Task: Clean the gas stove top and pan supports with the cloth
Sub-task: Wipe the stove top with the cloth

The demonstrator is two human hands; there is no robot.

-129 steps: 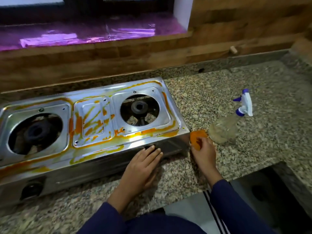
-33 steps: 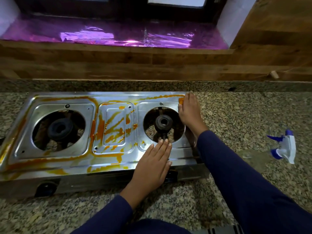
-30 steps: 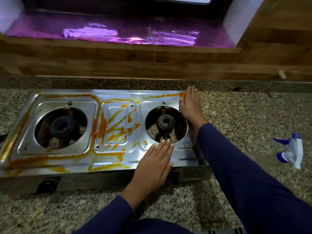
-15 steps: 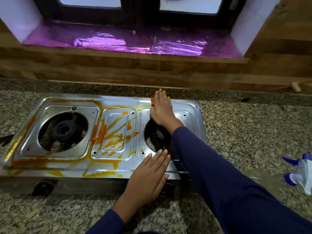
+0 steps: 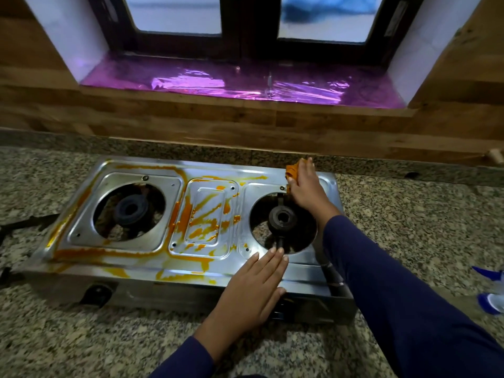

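Observation:
A steel two-burner gas stove point(image 5: 152, 264) lies on the granite counter, smeared with orange streaks across its middle panel and left and front edges. No pan supports are on it. My right hand point(image 5: 306, 188) presses an orange cloth point(image 5: 293, 169) onto the stove's far right rim, above the right burner point(image 5: 282, 218). The cloth is mostly hidden under my fingers. My left hand point(image 5: 253, 290) rests flat, fingers together, on the stove's front right edge and holds nothing. The left burner point(image 5: 131, 210) sits bare in its round opening.
A spray bottle point(image 5: 491, 293) with a blue and white head lies on the counter at the far right edge of view. A wooden backsplash point(image 5: 245, 126) and a purple-lined window sill point(image 5: 245, 85) rise behind the stove. Granite counter point(image 5: 409, 214) extends right of the stove.
My right hand with the cloth has slid right along the stove's back rim toward the far right corner. The rim around the right burner shows less orange. My left hand stays put.

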